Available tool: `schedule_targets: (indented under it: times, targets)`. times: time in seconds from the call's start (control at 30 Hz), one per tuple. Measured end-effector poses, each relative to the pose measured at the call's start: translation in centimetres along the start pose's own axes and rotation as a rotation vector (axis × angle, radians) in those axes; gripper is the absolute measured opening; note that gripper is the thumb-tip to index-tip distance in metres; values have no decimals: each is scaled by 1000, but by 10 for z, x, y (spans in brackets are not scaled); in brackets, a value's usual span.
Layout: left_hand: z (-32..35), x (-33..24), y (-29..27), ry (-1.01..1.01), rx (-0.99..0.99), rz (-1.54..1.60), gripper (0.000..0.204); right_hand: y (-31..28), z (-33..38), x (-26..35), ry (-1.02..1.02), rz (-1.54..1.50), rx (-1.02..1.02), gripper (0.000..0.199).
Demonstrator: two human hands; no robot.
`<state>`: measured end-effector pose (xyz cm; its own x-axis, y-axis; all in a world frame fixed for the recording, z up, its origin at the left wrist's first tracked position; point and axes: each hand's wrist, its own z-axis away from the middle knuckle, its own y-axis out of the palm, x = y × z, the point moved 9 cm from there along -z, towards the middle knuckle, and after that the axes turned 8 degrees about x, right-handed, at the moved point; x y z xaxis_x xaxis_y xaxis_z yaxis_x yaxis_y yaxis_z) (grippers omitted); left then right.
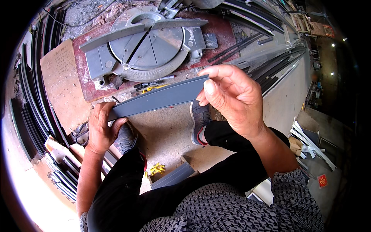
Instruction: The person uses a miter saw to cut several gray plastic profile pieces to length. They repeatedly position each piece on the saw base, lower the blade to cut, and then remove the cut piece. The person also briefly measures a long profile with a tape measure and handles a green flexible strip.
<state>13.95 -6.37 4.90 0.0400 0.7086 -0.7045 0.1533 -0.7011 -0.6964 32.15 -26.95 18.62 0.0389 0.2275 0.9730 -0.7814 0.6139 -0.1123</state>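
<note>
You hold the grey strip (158, 97) crosswise above the floor (164, 129), in front of the saw base (164, 44). Your left hand (101, 129) has its fingers closed around one end; your right hand (235, 96) seems to pinch only the tip of the other, between thumb and fingers. That looks the weaker hold: a knock could twist the strip free, dropping it onto your shoes (125, 138). Raising it carelessly could scuff it against the metal fence (116, 36), and loose debris (91, 15) could scratch its face.
</note>
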Motion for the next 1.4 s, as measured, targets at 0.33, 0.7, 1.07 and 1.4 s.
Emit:
schedule_targets:
  times: [0.33,0.7,1.07,1.4]
  targets:
    - [0,3,2,-8,18,1,58,-1,-1,-1,0,1,-22,26]
    - [-2,1,3,2,90,50,58,-4,-3,-6,17,31,-26,18]
    - [-6,9,10,-80,125,103,60,-20,-2,-17,59,102,-110,16]
    - [-10,11,-13,-116,31,-98,61,-38,0,-54,242,21,-190,20]
